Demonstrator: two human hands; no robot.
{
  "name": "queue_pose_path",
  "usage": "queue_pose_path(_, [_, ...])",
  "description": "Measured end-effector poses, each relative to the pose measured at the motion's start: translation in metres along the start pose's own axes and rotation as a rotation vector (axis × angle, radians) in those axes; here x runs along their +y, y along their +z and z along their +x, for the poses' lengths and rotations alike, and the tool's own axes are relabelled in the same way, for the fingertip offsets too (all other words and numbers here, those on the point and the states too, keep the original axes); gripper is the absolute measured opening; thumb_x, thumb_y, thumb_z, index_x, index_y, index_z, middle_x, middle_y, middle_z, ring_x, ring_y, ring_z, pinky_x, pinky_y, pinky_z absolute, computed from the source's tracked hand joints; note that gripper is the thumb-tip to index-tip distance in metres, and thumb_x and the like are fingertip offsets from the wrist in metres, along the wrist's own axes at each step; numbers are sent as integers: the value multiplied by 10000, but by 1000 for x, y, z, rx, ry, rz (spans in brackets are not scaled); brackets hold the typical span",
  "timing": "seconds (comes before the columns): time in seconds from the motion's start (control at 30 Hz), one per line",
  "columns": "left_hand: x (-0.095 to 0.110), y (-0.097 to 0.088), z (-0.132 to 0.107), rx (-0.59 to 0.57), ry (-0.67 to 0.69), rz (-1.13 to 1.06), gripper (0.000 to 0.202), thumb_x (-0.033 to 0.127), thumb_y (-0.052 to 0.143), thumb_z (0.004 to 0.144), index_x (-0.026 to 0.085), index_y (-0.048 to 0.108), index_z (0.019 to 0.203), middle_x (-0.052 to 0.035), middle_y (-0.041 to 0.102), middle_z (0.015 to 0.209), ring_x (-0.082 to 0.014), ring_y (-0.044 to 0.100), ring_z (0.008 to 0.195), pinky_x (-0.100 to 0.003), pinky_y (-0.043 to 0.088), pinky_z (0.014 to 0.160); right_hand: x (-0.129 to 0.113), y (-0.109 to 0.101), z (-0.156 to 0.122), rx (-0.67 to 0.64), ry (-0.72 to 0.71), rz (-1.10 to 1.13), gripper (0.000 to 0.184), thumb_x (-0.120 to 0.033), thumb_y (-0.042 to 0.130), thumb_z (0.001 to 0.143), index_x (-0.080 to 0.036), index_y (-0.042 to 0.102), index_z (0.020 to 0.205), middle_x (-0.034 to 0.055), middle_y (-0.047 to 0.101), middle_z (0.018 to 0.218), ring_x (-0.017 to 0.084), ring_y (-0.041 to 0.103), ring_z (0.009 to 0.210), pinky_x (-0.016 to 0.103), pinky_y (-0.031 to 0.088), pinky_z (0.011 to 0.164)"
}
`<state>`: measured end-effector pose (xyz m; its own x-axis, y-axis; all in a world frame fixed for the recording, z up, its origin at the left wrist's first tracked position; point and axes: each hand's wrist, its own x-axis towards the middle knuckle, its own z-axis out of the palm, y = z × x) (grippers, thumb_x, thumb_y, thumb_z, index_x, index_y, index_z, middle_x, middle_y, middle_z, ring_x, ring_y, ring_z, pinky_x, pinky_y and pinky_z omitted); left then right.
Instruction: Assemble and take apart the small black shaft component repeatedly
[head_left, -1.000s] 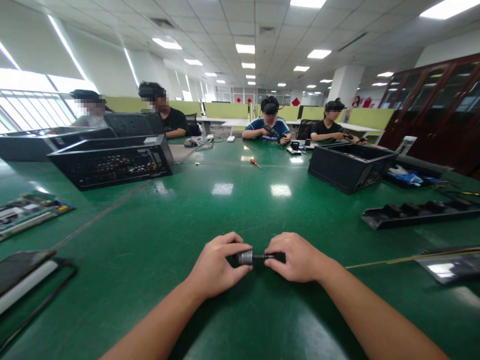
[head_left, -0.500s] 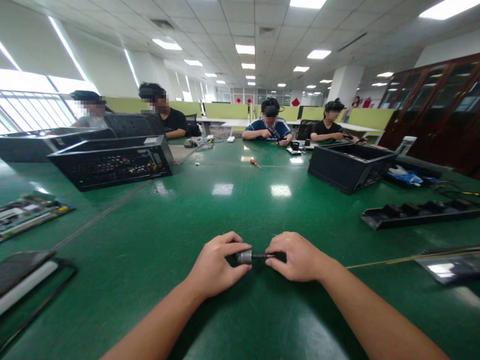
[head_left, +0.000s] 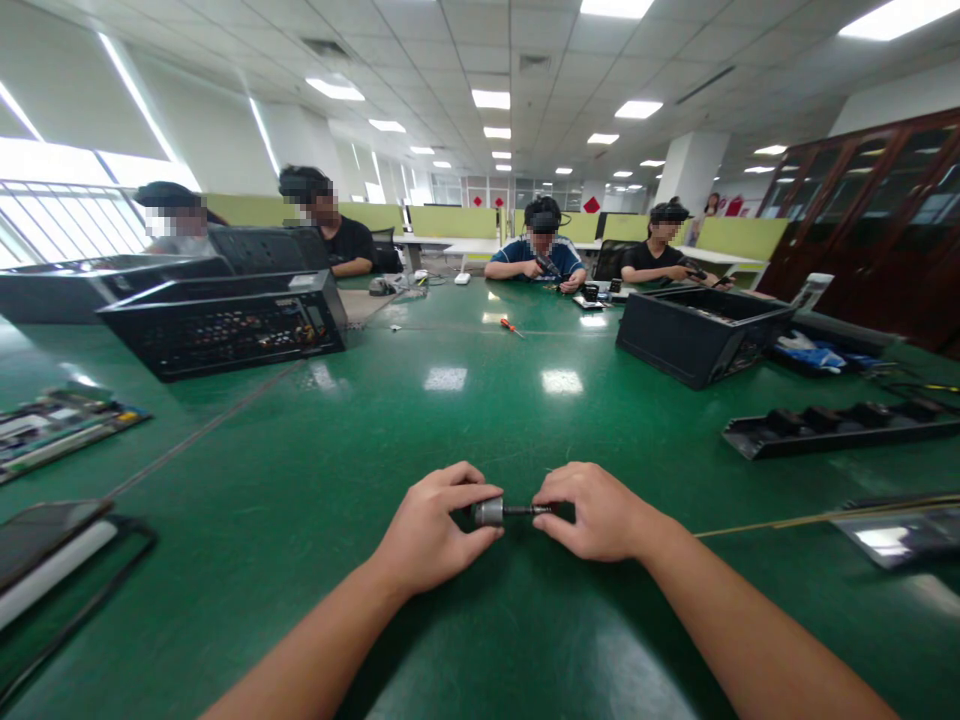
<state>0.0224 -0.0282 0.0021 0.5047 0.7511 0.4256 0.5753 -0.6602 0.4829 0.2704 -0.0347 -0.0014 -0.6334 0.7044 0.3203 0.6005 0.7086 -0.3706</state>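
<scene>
Between my hands, close over the green table (head_left: pixel 420 430), is a small metal cylinder (head_left: pixel 490 513) with a thin dark shaft (head_left: pixel 517 511) pointing right. Its exact kind is not clear. My left hand (head_left: pixel 435 525) pinches the cylinder between thumb and fingers. The thumb and fingertips of my right hand (head_left: pixel 589 510) close on the shaft's far end, which they partly hide.
Black computer cases stand at the left (head_left: pixel 225 325) and right (head_left: pixel 697 330). A circuit board (head_left: pixel 67 430) lies at left, a black rail (head_left: pixel 832 430) at right. An orange screwdriver (head_left: pixel 510 327) lies farther back. Several people sit across the table.
My hands and the metal piece stay almost in place. The right fingertips sit very slightly farther right on the shaft.
</scene>
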Motion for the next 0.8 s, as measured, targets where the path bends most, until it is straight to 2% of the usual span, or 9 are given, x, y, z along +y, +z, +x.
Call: queue_pose_path(0.8, [-2, -2, 0, 17, -2, 6, 289, 197, 777, 713, 241, 781, 998, -35, 701, 947, -189, 674, 857, -313, 546, 802, 3, -2, -2, 11, 16, -7, 161, -267, 630, 889, -182, 753, 948, 50, 747, 870, 190, 665, 822, 312, 462, 794])
